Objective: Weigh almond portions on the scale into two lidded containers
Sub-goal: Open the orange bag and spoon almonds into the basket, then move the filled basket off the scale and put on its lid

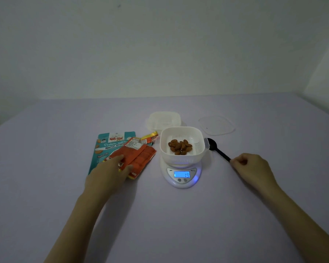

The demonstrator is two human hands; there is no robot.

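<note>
Head view: right grip [253,168] is pinching the spoon [217,149] by its handle end. Spoon's long axis is running up-left, w/ bowl just beside the container [182,158] of almonds [179,147] sitting on the scale [181,184]. Left grip [106,179] is resting flat on an orange packet [141,158], farther off.

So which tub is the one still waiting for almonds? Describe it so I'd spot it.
Find the white scale with the lit blue display, mid-table. The container on it holds almonds; just behind it, slightly left, sits the empty container. It is translucent white like its neighbour, but shows no almonds inside.
</note>
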